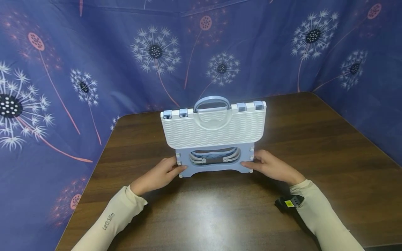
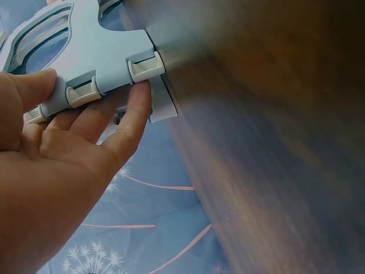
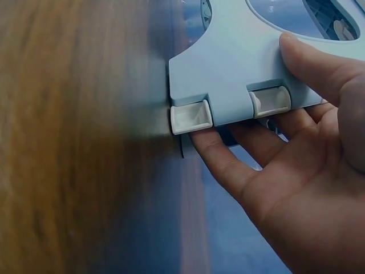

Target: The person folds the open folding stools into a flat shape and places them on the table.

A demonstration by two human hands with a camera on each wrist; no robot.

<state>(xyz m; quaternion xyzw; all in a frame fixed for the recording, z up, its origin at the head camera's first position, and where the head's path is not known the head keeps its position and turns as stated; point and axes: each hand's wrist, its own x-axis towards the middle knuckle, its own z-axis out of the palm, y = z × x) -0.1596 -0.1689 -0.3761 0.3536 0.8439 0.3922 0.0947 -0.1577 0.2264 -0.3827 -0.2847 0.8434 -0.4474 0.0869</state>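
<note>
A white and light-blue folding stool point(image 1: 214, 136) stands on the table in the head view, its textured white top tilted toward me. At its upper edge is a blue carrying handle point(image 1: 212, 101). My left hand point(image 1: 161, 174) grips the left side of the blue leg panel point(image 1: 216, 168), thumb in front and fingers behind. On the right side my right hand point(image 1: 271, 167) holds the same panel in a matching way. Both wrist views show fingers beside small white hinge clips point(image 2: 147, 67) along the panel's edge. An oval opening in the panel shows grey-white braces behind it.
The brown wooden table point(image 1: 213, 216) reaches out on all sides of the stool. Behind it and to the sides hangs a blue cloth point(image 1: 110, 52) with dandelion prints. A black strap point(image 1: 284, 205) with a yellow label hangs at the right sleeve.
</note>
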